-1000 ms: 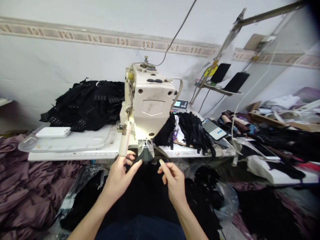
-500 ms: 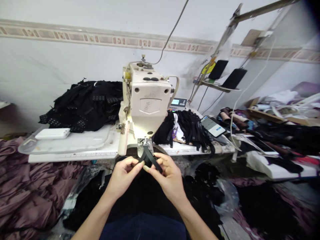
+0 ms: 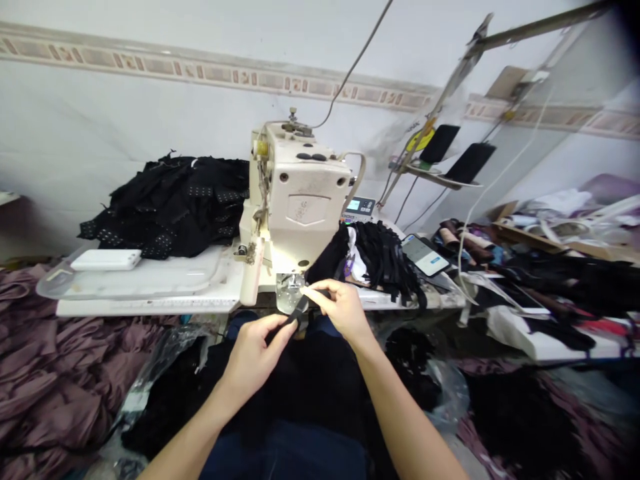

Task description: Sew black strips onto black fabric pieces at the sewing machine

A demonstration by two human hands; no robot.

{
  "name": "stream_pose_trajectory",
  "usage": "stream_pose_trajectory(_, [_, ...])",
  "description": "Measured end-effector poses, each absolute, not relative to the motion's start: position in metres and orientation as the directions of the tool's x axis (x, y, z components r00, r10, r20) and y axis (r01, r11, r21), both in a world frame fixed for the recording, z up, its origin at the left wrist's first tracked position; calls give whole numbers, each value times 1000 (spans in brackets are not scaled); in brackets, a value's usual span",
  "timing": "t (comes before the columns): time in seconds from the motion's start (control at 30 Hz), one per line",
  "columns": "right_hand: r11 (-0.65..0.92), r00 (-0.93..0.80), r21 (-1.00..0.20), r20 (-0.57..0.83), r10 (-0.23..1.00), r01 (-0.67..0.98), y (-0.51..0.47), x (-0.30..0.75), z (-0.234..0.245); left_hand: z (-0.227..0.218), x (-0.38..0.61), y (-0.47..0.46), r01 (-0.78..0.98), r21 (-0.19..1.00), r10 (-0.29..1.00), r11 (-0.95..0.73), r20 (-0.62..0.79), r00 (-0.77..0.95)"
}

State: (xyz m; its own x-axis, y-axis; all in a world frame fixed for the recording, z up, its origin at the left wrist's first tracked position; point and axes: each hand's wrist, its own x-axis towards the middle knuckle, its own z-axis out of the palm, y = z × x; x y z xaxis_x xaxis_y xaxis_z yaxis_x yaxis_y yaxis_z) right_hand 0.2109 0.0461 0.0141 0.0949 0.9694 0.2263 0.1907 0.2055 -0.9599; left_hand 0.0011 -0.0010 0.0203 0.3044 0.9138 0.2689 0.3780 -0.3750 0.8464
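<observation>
Just now: From my remote seat I watched two bare hands work a narrow black strap (image 3: pixel 299 317) at the front of a cream industrial sewing machine (image 3: pixel 295 200), close to its presser foot (image 3: pixel 289 291).

Left grip: The left hand (image 3: pixel 253 360) was closed, with thumb and fingers pinching the strap's lower part.

Right grip: The right hand (image 3: pixel 340 310) was nearly closed, its fingertips drawn together just beside the foot. I could not tell whether it had hold of the strap's upper end, which those fingers partly hid.

Strap: Flat, matte and short, it slanted up from the left hand towards the right, over the front edge of the worktop (image 3: pixel 150 305). I could not tell whether it touched the foot.

Risk: If the machine ran, fingers this near the foot could be caught at the needle, which was too small to make out. A loose pinch could also let the strap twist, slip away or snag on the foot.

Around: A heap of black hook-and-eye fabric (image 3: pixel 170 207) lay left of the machine, with a pile of black strips (image 3: pixel 383 257) and a smartphone (image 3: pixel 424 256) to its right.
</observation>
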Motion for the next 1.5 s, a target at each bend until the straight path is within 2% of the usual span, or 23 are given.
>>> stream_pose_trajectory(0.07, [225,108,-957,247,963,184,55,211,11,17,-1,0,483,718,865,-500,443,237])
stream_pose_trajectory(0.13, [246,108,-953,267,958,177,64,211,8,13,-3,-1,575,541,761,-614,600,247])
stream_pose_trajectory(0.2, [266,94,-949,284,954,172,73,212,7,10,-4,-2,630,346,648,-695,681,341])
stream_pose_trajectory(0.27, [296,69,-937,313,947,187,84,213,6,8,-3,-3,657,192,575,-729,692,436])
stream_pose_trajectory(0.33, [331,35,-916,347,937,227,94,214,6,7,0,-3,685,127,567,-717,678,467])
stream_pose_trajectory(0.5, [358,-35,-868,369,929,344,115,215,12,8,10,2,759,113,634,-642,636,441])
stream_pose_trajectory(0.67, [364,-33,-851,380,924,378,126,212,16,7,18,10,789,124,676,-602,604,421])
stream_pose_trajectory(0.83, [339,18,-909,354,935,240,125,208,9,6,18,11,780,170,702,-602,578,416])
stream_pose_trajectory(0.93, [239,121,-963,254,960,127,111,209,-3,8,13,10,730,280,721,-624,566,399])
stream_pose_trajectory(1.0, [152,220,-988,157,963,37,94,211,-15,11,4,9,653,409,740,-638,560,372])
stream_pose_trajectory(1.07, [88,224,-996,81,971,-20,73,213,-26,12,-11,7,575,571,797,-585,538,276])
stream_pose_trajectory(1.1, [55,166,-998,47,985,-45,62,216,-32,11,-20,6,540,652,837,-533,499,223])
stream_pose_trajectory(1.17, [-53,-91,-997,-47,995,-64,39,223,-39,5,-42,3,484,770,909,-416,363,205])
stream_pose_trajectory(1.23, [-175,-355,-985,-160,921,-11,22,235,-40,-5,-66,2,457,820,922,-344,203,328])
stream_pose_trajectory(1.27, [-219,-411,-975,-210,887,24,16,243,-39,-11,-78,1,454,832,915,-319,145,377])
stream_pose_trajectory(1.3, [-251,-405,-967,-246,880,43,12,251,-37,-18,-90,1,449,846,915,-287,102,391])
stream_pose_trajectory(1.37, [-269,-276,-963,-264,924,22,9,266,-30,-32,-111,3,440,874,928,-204,29,371])
stream_pose_trajectory(1.43, [-230,-149,-973,-229,962,10,9,277,-22,-45,-127,4,428,895,938,-124,-34,344])
stream_pose_trajectory(1.5, [-183,-123,-982,-188,974,52,8,281,-16,-56,-135,5,401,914,943,-60,-80,323])
